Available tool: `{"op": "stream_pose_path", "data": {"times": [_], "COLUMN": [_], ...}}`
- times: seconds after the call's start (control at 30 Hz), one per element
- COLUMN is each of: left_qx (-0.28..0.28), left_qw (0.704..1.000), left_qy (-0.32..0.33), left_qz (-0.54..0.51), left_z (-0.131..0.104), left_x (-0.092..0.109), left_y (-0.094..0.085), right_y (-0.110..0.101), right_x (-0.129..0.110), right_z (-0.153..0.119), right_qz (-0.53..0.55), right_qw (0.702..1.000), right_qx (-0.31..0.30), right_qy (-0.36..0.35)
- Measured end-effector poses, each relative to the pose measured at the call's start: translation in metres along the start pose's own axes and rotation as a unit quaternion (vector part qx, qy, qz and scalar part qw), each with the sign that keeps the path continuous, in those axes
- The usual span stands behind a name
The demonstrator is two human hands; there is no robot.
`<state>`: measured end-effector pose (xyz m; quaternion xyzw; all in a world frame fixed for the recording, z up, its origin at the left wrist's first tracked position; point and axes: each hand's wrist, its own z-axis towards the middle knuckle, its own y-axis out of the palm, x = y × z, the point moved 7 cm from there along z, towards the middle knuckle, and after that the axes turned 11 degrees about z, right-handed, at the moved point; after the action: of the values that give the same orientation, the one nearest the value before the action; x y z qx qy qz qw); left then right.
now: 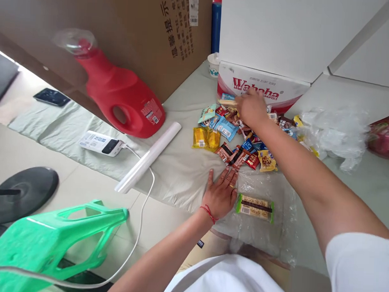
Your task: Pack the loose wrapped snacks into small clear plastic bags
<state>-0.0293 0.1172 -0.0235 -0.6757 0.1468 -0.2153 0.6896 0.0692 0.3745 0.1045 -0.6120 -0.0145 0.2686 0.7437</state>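
My left hand (pixel 221 193) lies flat with fingers stretched out, beside a clear plastic sheet (pixel 260 182) and just in front of brown-and-black wrapped snacks (pixel 238 157). On the plastic sheet rests a snack bar (pixel 255 207) in a clear wrapper with green ends. My right hand (pixel 252 106) is over the back of the pile of packaged snacks, before a Wahaha carton (pixel 230 81). Its fingers are blurred and partly hidden, so their grip is unclear. A pale, stick-like item (pixel 227 103) shows beside it. Blue packets (pixel 226 128) and yellow packets (pixel 206 138) lie left of it.
A red detergent jug (pixel 126 92) leans by a large cardboard box (pixel 147 38). A white roll (pixel 149 157), a power bank (pixel 100 143) with a cable and a phone (pixel 51 97) lie leftward. A green stool (pixel 51 239) is lower left, crumpled plastic bags (pixel 335 131) right.
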Motion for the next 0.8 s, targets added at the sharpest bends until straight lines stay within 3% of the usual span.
{"op": "stream_pose_path", "data": {"times": [0.07,0.17,0.27,0.37,0.43,0.53,0.67,0.8], "left_qx": [0.004,0.006,0.006,0.011,0.014,0.019,0.027,0.029], "left_qw": [1.000,1.000,0.999,1.000,1.000,1.000,1.000,1.000], "left_qy": [0.006,0.010,0.010,0.007,0.006,0.002,0.004,0.005], "left_qz": [-0.005,-0.019,-0.033,-0.026,-0.017,-0.008,-0.001,0.004], "left_z": [0.000,0.000,0.001,0.000,0.000,0.000,-0.001,-0.001], "left_x": [0.000,0.000,0.001,0.002,0.004,0.004,0.005,0.005], "left_y": [0.000,0.000,0.001,0.002,0.001,0.000,-0.001,0.000], "right_y": [-0.020,-0.030,-0.020,-0.005,0.000,0.001,0.003,0.004], "right_x": [0.007,0.022,0.031,0.026,0.017,-0.005,-0.038,-0.042], "right_z": [-0.050,-0.150,-0.250,-0.313,-0.329,-0.331,-0.333,-0.342], "right_qz": [0.092,0.289,0.379,0.367,0.298,0.176,0.137,0.114], "right_qw": [0.994,0.950,0.901,0.900,0.934,0.975,0.981,0.985], "right_qx": [0.037,-0.014,-0.104,-0.150,-0.137,-0.105,-0.137,-0.130], "right_qy": [0.045,0.115,0.186,0.183,0.144,0.083,0.018,0.030]}}
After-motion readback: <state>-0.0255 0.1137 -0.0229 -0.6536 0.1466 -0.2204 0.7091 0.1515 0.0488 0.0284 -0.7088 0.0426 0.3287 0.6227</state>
